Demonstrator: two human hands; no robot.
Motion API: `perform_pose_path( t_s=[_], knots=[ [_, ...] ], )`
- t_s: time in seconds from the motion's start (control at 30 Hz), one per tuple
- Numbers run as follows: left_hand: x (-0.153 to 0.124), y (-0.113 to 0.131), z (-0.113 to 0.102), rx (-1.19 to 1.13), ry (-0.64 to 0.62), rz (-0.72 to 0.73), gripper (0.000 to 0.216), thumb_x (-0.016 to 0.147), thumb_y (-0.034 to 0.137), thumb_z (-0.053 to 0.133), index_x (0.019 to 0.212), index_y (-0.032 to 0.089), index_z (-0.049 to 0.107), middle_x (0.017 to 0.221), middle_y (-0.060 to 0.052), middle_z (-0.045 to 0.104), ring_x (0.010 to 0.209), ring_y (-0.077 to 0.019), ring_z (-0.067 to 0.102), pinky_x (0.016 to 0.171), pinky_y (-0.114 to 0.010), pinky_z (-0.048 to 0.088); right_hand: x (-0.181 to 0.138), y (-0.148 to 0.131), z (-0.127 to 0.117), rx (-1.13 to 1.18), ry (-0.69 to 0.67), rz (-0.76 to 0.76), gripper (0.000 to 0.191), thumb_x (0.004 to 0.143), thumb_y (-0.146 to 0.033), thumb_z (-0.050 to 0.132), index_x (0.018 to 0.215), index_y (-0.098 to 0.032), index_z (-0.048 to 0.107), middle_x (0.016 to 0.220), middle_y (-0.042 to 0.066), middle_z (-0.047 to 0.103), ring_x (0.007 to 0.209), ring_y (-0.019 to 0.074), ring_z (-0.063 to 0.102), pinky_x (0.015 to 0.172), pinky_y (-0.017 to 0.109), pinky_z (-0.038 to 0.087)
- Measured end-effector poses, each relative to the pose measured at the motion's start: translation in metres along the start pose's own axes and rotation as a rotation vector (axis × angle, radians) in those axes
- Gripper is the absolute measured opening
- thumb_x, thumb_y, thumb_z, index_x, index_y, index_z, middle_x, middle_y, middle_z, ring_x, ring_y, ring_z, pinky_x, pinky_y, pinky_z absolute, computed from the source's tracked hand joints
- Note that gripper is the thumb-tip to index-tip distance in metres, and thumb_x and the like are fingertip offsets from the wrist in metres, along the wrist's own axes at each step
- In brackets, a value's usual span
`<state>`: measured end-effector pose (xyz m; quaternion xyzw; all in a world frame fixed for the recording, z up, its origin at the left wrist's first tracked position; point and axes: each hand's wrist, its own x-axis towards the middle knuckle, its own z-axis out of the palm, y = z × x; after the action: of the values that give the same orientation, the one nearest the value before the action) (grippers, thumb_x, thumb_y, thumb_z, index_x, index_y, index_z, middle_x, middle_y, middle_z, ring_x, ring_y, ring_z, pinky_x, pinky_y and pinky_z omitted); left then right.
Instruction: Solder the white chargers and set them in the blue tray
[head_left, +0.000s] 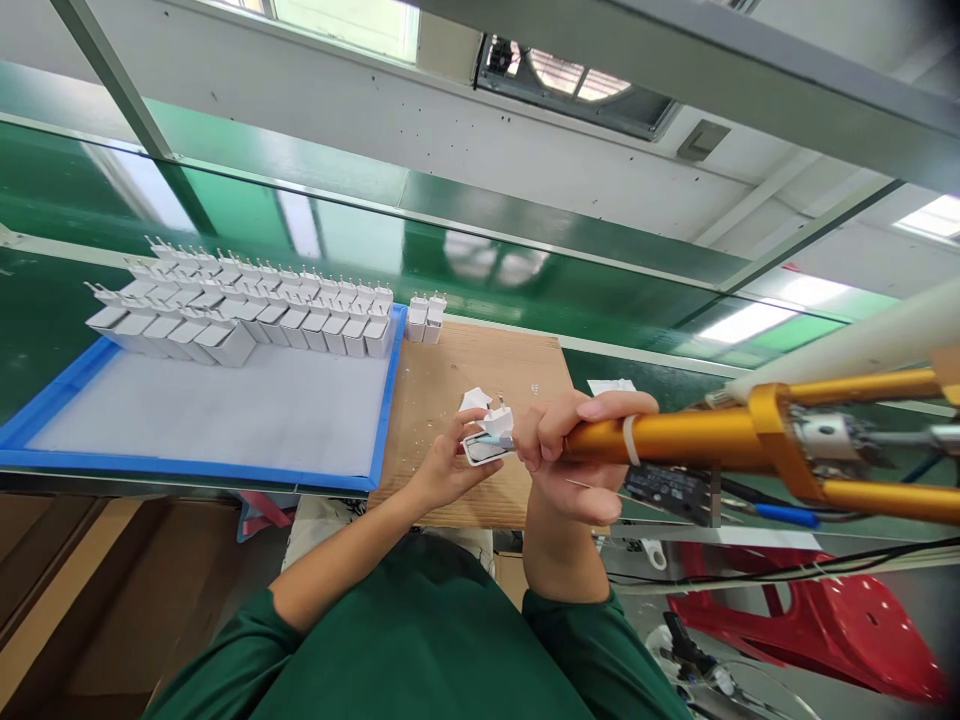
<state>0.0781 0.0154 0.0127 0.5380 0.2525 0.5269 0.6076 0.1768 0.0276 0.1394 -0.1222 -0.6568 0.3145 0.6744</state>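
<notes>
My left hand (441,468) holds a white plug adapter (498,418) with its metal pins pointing up, above a brown board. Its casing is open and shows a light-blue part inside. Wrapped around the front end of a gold cylindrical tool (682,440) is my right hand (559,455). The tool's tip reaches the adapter's right side, mostly hidden by my fingers. A black switch block (669,492) with wires hangs under the tool.
Rows of white plug adapters (247,310) stand on a blue-edged tray (386,400) at left. A few more adapters (425,318) stand on the brown board (431,400). A paper scrap (611,386) lies behind my right hand. A red stool (832,620) is at lower right.
</notes>
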Motion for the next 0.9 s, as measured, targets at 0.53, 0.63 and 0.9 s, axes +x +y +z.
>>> perform_pose_path(
  t_s=[0.53, 0.63, 0.9],
  knots=[
    [-0.009, 0.008, -0.040, 0.652, -0.001, -0.260, 0.050, 0.082, 0.033, 0.070, 0.129, 0.023, 0.055, 0.127, -0.009, 0.067, 0.116, -0.0317, 0.061, 0.102, -0.050, 0.046, -0.001, 0.001, -0.022, -0.034, 0.085, 0.044, 0.047, 0.076, -0.062, 0.071, 0.106, -0.027, 0.061, 0.061, -0.008, 0.046, 0.039, 0.0070, 0.035, 0.035, 0.022, 0.034],
    [-0.002, 0.009, -0.036, 0.626, 0.045, -0.216, 0.046, 0.086, 0.038, 0.066, 0.128, 0.021, 0.056, 0.132, -0.010, 0.064, 0.114, -0.0282, 0.062, 0.099, -0.044, 0.050, -0.002, 0.001, -0.026, -0.065, 0.088, 0.038, 0.047, 0.076, -0.065, 0.070, 0.105, -0.028, 0.062, 0.060, -0.008, 0.047, 0.037, 0.0070, 0.034, 0.033, 0.022, 0.033],
    [0.013, 0.005, -0.023, 0.707, 0.017, -0.084, 0.035, 0.084, 0.018, 0.056, 0.119, 0.018, 0.057, 0.121, -0.011, 0.069, 0.112, -0.0271, 0.062, 0.100, -0.043, 0.049, -0.008, -0.001, -0.033, -0.088, 0.110, 0.070, 0.049, 0.075, -0.069, 0.069, 0.104, -0.031, 0.062, 0.059, -0.009, 0.046, 0.037, 0.0083, 0.037, 0.033, 0.022, 0.033]
  ],
)
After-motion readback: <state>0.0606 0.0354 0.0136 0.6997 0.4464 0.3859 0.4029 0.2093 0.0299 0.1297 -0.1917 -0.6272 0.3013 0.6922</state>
